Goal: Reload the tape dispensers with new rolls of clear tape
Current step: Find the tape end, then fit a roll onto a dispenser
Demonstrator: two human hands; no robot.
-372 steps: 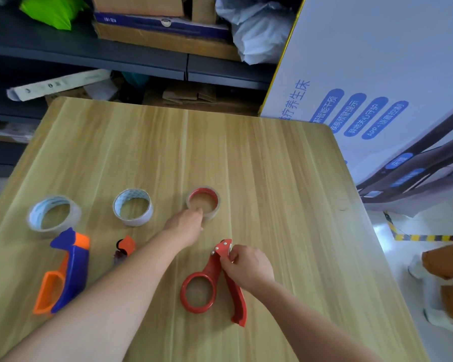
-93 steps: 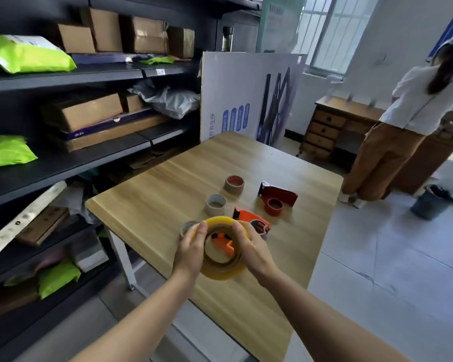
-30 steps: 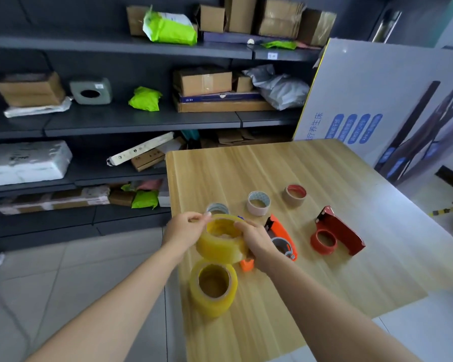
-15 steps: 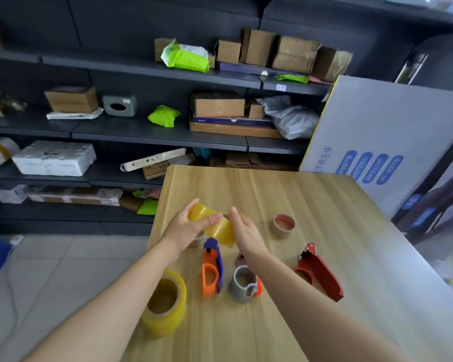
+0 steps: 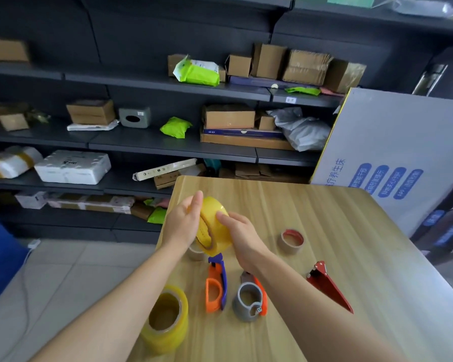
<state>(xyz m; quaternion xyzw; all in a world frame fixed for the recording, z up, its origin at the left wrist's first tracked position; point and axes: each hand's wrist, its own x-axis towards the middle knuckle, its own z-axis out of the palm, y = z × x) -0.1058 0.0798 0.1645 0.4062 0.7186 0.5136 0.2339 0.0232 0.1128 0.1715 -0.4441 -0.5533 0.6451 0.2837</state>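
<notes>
A full roll of yellowish clear tape is held on edge above the near-left part of a wooden table, clasped between both hands: the left hand is cupped around its far-left side with the fingers curled over the rim, and the right hand presses its fingertips against the near-right face. The roll looks rigid and fairly weighty for its size, with a slick outer wrap; by this view the safest hold is across the flat side faces or through the cardboard core, not on the glossy band, which could slip or pick up prints near the loose end. Directly below the roll lies an orange-and-blue dispenser, its spool bay apparently unloaded. Just right of that sits a grey-and-orange dispenser, its grey hub ring bare of tape. Farther right of the held roll a red dispenser lies on its side; whether it holds anything cannot be told. A second full roll stands near the table's front-left edge, below the held one. A nearly spent core with a red rim rests to the right of the hands, and another spent core peeks out beneath the left wrist.
</notes>
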